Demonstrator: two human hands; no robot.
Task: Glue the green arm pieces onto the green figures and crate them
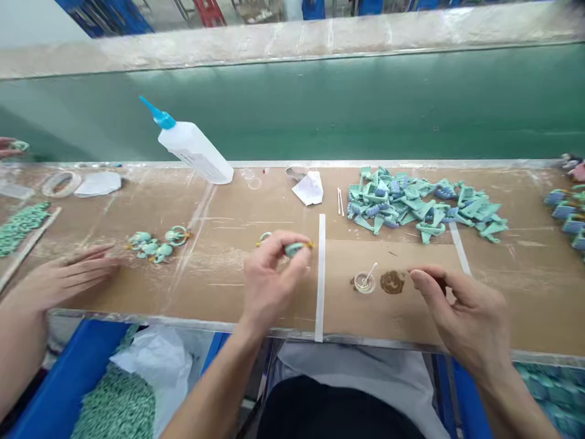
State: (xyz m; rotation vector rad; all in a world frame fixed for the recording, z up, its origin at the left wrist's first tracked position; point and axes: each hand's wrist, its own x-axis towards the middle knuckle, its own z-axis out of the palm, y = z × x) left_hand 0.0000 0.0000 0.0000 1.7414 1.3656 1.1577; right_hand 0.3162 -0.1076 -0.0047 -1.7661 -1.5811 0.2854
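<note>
My left hand (274,277) is closed in a pinch on a small teal plastic piece (295,248) with a yellow end, held above the table. Just behind those fingers lies another small teal and yellow piece (264,238), partly hidden. My right hand (470,314) has thumb and forefinger pressed together at the right of a brown patch (392,282) on the cardboard. Whatever that pinch holds is too small to make out. Left of the patch stands a small clear cup (364,283) with a white-tipped swab (372,269) in it.
A pile of teal and blue parts (411,204) lies behind my right hand. Cotton swabs (340,202), crumpled paper (311,188) and a white bottle (196,149) stand or lie farther back. A co-worker's hand (73,274) rests at left near assembled teal pieces (155,245).
</note>
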